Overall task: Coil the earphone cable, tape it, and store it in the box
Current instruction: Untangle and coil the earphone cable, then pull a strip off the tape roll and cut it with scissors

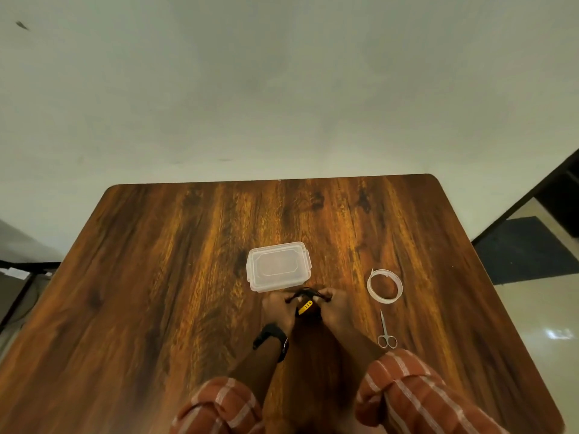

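Note:
A black earphone cable with a yellow part is bunched between my two hands, just in front of a clear plastic box whose lid is on. My left hand grips the cable's left side and my right hand grips its right side. To the right lies a roll of clear tape flat on the wooden table. Small metal scissors lie below the tape, handles toward me.
A black watch is on my left wrist. The table's far edge meets a pale wall. A dark mat lies on the floor to the right, and dark furniture stands off the left edge.

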A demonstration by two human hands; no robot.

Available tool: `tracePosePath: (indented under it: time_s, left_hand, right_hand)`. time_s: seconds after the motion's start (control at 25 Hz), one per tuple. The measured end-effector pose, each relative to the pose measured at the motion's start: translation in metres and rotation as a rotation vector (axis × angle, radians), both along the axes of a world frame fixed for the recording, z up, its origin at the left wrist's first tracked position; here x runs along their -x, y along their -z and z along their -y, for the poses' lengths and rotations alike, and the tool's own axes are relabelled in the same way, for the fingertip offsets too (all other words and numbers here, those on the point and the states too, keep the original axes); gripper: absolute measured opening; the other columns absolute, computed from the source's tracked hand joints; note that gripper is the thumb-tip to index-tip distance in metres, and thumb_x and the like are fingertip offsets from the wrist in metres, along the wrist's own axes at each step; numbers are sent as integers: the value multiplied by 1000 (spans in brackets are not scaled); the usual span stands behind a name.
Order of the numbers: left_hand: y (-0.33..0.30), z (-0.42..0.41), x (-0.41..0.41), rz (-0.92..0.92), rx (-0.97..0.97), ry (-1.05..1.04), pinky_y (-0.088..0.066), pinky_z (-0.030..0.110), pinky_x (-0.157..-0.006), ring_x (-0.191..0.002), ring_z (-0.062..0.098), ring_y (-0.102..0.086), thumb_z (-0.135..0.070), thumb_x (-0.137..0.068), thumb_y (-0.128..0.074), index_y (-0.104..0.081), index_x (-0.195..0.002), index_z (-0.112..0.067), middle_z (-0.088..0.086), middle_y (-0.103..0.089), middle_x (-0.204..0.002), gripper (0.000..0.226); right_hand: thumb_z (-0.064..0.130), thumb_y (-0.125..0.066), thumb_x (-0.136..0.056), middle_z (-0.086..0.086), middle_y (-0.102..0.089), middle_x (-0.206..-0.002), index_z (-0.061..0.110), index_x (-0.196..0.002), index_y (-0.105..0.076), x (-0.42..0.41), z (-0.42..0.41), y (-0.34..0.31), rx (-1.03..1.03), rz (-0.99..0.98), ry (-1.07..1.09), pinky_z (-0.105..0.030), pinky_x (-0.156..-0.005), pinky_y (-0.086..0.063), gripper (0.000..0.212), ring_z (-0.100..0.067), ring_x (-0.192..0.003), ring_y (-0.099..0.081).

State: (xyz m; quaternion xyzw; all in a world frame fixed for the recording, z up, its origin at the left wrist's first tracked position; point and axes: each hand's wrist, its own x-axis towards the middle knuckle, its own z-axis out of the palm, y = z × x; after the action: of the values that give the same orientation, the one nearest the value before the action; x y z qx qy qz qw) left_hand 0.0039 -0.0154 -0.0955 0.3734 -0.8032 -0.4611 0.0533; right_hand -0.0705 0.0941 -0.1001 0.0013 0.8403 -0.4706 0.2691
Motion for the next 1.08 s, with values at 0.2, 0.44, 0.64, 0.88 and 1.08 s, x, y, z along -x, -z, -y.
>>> tracePosePath:
  time_s: [0.2, 0.44, 0.64, 0.88, 1.08]
  left_hand:
    - [20, -2, 9, 98, 79, 12, -55, 29, -86, -90, 15, -68, -27, -90, -64, -78, -93, -19, -2, -75, -96, 15]
    - [16, 1, 10, 127, 204, 23, -55, 28, -79, -89, 13, -67, -41, -86, -65, -74, -98, -27, -7, -74, -98, 20]
    - [11, 22, 8, 224, 307, 47, -56, 32, -73, -89, 18, -68, -48, -86, -61, -73, -97, -26, -6, -73, -96, 27]
    - [10, 44, 15, 244, 254, 153, -58, 42, -82, -91, 22, -67, -33, -86, -63, -69, -94, -24, -1, -72, -97, 14]
    - [7, 49, 11, 235, 342, 367, -57, 42, -84, -98, 23, -64, -20, -86, -55, -61, -113, -24, -1, -67, -111, 28]
  right_hand:
    - [17, -63, -90, 6, -72, -91, 21, -93, -75, 8, 1, 25, -191, -114, -114, -27, -81, -50, 12, -13, -88, -65]
    - [32, -67, -86, 7, -66, -116, 26, -107, -73, 8, -2, 36, -241, -238, -216, -36, -98, -46, 23, -17, -108, -59]
    - [26, -72, -82, 3, -69, -107, 21, -100, -76, 17, -43, 22, -169, -404, -125, -41, -93, -49, 19, -17, -103, -60]
    - [25, -62, -89, 3, -69, -106, 24, -98, -73, 24, -122, 15, -332, -532, -78, -36, -86, -50, 14, -12, -96, -58]
    - [38, -62, -89, -1, -52, -135, 30, -131, -57, 30, -141, 12, -532, -449, -122, -42, -99, -46, 43, -21, -122, -45]
